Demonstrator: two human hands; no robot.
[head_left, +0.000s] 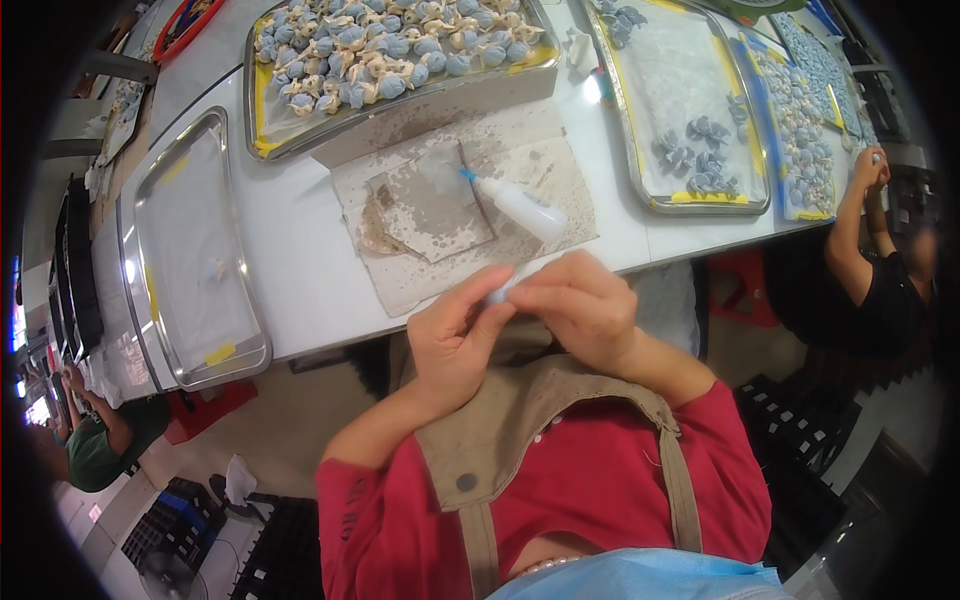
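Observation:
Above the table's near edge, my left hand (458, 330) pinches a small grey-blue piece (498, 295) between thumb and fingers. My right hand (578, 302) meets it there, its fingertips pressed together against the same piece. The piece is mostly covered by fingers, so its exact shape is hidden. Just beyond my hands, a white squeeze bottle (528, 208) with a blue tip lies on its side on a stained cardboard sheet (385, 275). A smaller, crusted board (440, 215) rests on that sheet.
Behind the cardboard stands a tray (262, 145) heaped with small blue-and-cream figures. A tray (655, 200) with several grey-blue pieces is at right; another tray (262, 350) at left holds a tiny cream piece (218, 268). Co-workers sit on both sides, one hand (872, 168) near the right-hand trays.

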